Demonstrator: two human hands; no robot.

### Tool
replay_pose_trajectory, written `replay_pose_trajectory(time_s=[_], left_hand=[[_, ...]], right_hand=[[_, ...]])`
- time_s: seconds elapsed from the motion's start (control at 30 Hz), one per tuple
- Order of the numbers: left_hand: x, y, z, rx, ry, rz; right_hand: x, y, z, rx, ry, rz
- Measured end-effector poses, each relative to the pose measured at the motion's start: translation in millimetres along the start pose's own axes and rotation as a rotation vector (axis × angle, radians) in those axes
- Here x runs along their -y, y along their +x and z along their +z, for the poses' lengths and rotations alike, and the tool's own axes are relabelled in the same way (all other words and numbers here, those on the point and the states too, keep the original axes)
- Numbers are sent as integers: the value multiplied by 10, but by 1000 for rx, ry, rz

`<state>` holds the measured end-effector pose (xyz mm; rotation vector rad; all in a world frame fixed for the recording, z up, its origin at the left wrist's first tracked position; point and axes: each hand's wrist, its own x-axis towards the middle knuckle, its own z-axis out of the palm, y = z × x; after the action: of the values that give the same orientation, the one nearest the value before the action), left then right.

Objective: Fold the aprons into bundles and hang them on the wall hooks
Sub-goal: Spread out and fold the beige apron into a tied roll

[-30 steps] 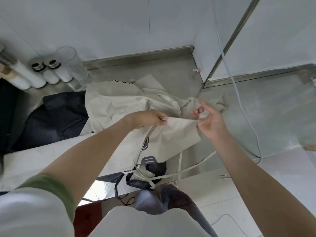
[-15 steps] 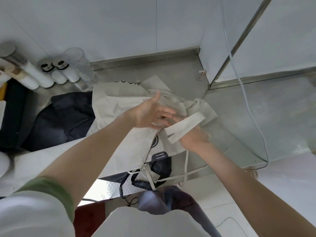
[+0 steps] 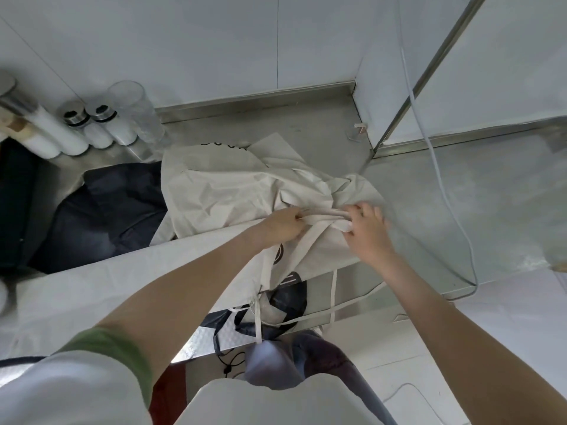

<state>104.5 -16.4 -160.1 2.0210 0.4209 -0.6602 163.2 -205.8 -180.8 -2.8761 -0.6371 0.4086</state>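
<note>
Both hands have come down onto the apron [image 3: 221, 191] since half a second ago. The left hand [image 3: 283, 223], spread then with its thumb up, now has its fingers curled in and pinches one end of a bunched ridge of cream cloth. The right hand [image 3: 366, 231], which was lifting a flat band from below, now lies on top with its fingers bent over the ridge's other end, gripping it. The band it held up is no longer raised; the cloth runs taut and low between the two hands.

The apron lies crumpled on the steel counter [image 3: 460, 210], near the inner corner where two wall panels meet. Its near part hangs over the counter's front edge, and thin straps [image 3: 333, 289] dangle below. Something dark [image 3: 291, 299] hangs under that edge, behind the straps; what it is I cannot tell.

Left of the apron, touching it, sits a heap of dark cloth [image 3: 101, 210]. A white sheet [image 3: 92, 280] covers the counter's near left part. Bottles [image 3: 92, 130] and a clear glass [image 3: 132, 108] stand along the back wall. A white cable [image 3: 441, 185] trails down the wall and across the counter to the right.
</note>
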Motion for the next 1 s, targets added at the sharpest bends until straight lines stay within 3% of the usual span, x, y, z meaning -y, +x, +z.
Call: replay_pose_trajectory(time_s=[0.1, 0.17, 0.27, 0.33, 0.4, 0.5, 0.57, 0.67, 0.8, 1.0], left_hand=[[-75, 0, 48, 18, -185, -61], [-101, 1, 59, 56, -180, -47], [-54, 19, 107, -36, 63, 80], [-27, 37, 169, -132, 285, 286], [-24, 33, 264, -112, 551, 418], [52, 79, 439, 31, 821, 344], [137, 107, 547, 43, 966, 316], [136, 137, 586, 79, 948, 346], [188, 266, 521, 179, 1030, 447], [349, 308, 422, 207, 1305, 602]], right_hand=[[-194, 51, 41, 94, 189, 217], [-267, 50, 26, 181, 335, 303], [-358, 42, 67, 190, 408, 332], [-402, 49, 78, 182, 433, 356], [-442, 71, 98, 170, 488, 393], [-433, 99, 66, 172, 689, 485], [-422, 104, 55, 197, 919, 597], [-445, 87, 72, 307, 1138, 611], [-467, 29, 125, 286, 931, 414], [-587, 62, 259, 60, 857, 504]])
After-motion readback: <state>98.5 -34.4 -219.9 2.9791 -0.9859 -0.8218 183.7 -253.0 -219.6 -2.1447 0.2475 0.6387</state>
